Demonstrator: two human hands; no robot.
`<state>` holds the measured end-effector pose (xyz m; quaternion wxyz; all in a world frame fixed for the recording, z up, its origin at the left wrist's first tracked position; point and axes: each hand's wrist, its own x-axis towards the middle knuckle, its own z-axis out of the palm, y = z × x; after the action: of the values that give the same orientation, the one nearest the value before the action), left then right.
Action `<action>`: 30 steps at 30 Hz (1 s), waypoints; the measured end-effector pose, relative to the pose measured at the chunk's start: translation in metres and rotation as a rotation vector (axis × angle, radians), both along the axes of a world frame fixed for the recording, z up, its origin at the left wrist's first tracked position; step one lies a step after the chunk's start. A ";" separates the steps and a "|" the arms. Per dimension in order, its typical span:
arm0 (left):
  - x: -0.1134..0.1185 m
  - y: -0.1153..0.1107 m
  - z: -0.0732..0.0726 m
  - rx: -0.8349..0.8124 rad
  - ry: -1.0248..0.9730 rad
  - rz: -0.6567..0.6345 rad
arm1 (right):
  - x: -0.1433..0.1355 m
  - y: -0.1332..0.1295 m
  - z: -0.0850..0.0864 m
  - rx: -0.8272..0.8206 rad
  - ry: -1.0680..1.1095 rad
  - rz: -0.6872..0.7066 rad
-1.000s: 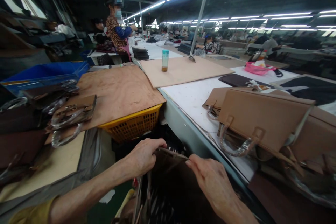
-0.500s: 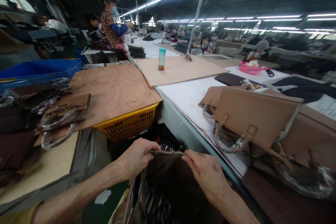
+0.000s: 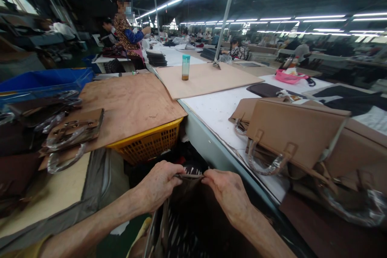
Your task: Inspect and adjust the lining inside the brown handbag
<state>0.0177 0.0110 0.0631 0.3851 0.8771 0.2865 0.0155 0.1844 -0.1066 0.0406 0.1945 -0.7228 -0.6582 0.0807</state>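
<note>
Both hands pinch the upper edge of a dark brown bag (image 3: 193,205) over my lap. My left hand (image 3: 161,181) grips the edge on its left side, thumb and fingers pressed together. My right hand (image 3: 226,191) pinches the same edge a short way to the right. Between them runs a short stretch of the edge, and the bag's inside below is dark. To the right, tan handbags (image 3: 298,133) with plastic-wrapped handles lie on the white-covered table (image 3: 208,109). At the left lies a brown handbag (image 3: 77,127), its handles wrapped too.
A yellow basket (image 3: 148,139) stands under a wooden board (image 3: 133,100). Behind are a blue bin (image 3: 48,82), a bottle (image 3: 185,67) on another board (image 3: 211,78) and a pink container (image 3: 290,76). A person (image 3: 128,32) stands at the far left; others sit farther back.
My right hand has moved left, closer to my left hand, so the stretch of bag edge between them is shorter. Both hands still grip it.
</note>
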 end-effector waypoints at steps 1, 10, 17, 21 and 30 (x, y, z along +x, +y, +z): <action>0.000 0.000 0.000 0.015 0.008 0.000 | 0.000 0.000 -0.001 0.001 -0.007 0.000; 0.006 -0.005 0.001 0.091 0.058 0.027 | -0.011 0.003 -0.007 0.043 -0.246 0.054; 0.004 -0.007 -0.002 0.090 0.044 0.027 | -0.012 0.013 -0.004 0.020 -0.132 0.070; 0.005 -0.008 -0.003 0.116 0.037 0.004 | -0.009 0.014 -0.006 0.023 -0.063 0.074; 0.007 -0.012 0.002 0.162 0.106 0.001 | -0.014 0.013 -0.007 0.059 -0.131 0.069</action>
<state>0.0249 -0.0014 0.0650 0.2972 0.9049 0.3046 -0.0078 0.1703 -0.0937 0.0336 0.1691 -0.6974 -0.6962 0.0203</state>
